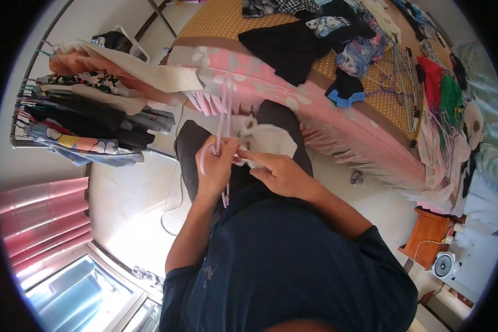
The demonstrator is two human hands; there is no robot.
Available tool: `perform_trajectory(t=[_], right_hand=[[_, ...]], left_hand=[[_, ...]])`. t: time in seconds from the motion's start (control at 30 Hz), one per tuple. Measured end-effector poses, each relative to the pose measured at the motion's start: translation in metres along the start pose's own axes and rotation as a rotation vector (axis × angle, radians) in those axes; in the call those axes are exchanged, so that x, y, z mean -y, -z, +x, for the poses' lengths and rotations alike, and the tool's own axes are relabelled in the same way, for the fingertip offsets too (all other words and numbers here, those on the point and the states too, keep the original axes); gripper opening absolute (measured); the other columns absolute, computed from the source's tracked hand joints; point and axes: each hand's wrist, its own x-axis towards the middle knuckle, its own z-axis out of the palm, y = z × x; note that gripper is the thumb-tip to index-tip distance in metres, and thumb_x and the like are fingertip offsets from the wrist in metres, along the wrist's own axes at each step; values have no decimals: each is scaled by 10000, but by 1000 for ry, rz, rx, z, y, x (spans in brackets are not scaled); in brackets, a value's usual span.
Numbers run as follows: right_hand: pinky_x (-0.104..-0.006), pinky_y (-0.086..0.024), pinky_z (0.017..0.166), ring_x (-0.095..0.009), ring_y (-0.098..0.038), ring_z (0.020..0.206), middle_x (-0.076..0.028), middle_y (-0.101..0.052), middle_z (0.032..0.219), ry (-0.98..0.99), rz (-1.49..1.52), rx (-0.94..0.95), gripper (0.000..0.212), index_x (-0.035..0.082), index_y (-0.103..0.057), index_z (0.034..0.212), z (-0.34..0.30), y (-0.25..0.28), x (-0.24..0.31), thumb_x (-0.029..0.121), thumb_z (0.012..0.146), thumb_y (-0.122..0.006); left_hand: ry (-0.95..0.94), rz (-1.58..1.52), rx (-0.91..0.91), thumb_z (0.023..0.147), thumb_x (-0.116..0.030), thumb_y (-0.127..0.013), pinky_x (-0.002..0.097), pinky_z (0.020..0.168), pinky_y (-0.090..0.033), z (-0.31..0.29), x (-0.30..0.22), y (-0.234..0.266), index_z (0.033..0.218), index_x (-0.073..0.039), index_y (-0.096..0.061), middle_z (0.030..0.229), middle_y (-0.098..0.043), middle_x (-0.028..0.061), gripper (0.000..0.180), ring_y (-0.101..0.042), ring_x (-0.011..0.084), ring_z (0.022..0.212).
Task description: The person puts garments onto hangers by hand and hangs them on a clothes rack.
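My left hand is closed around a pale pink clothes hanger, which stands on edge with its hook curling out beside the thumb. A white garment with dark markings hangs over my lap between dark-clad knees. My right hand meets the left at the garment's near edge, thumb and fingertips pinching the cloth. The fingertips of both hands partly cover one another, so the exact spot gripped is hidden.
On the left stands a metal rack of hanging clothes. Ahead is a bed with a pink skirt, bearing scattered clothes, a black garment and several loose hangers. A small fan sits by a wooden cabinet.
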Motion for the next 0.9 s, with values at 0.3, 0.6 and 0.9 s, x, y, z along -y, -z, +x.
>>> perform_trajectory(t=[0.3,0.6,0.9], right_hand=[[-243,-527,765,-109,-687,970,-98,-698,1112,-499,927,5,316,4,-506,1281,8,-10,8,63,1025,-681],[-214,-502,727,-58,-642,854,-85,-732,992,-276,497,-305,472,33,-457,1413,10,-7,9,-16,982,-645],[-286,-573,731,-104,-723,822,-109,-759,947,-198,147,-184,221,-16,-679,1151,11,6,2,-15,930,-671]], left_hand=[[-115,251,172,1054,-200,-652,305,632,-452,-19,2,-5,961,-16,-638,769,-606,64,206,-554,108,707],[-222,408,285,1032,-165,-663,385,638,-464,-19,-27,-2,940,24,-640,768,-579,169,211,-571,278,661],[-304,586,507,884,-155,-738,484,713,-493,-17,-45,5,928,17,-620,859,-624,234,213,-624,444,807]])
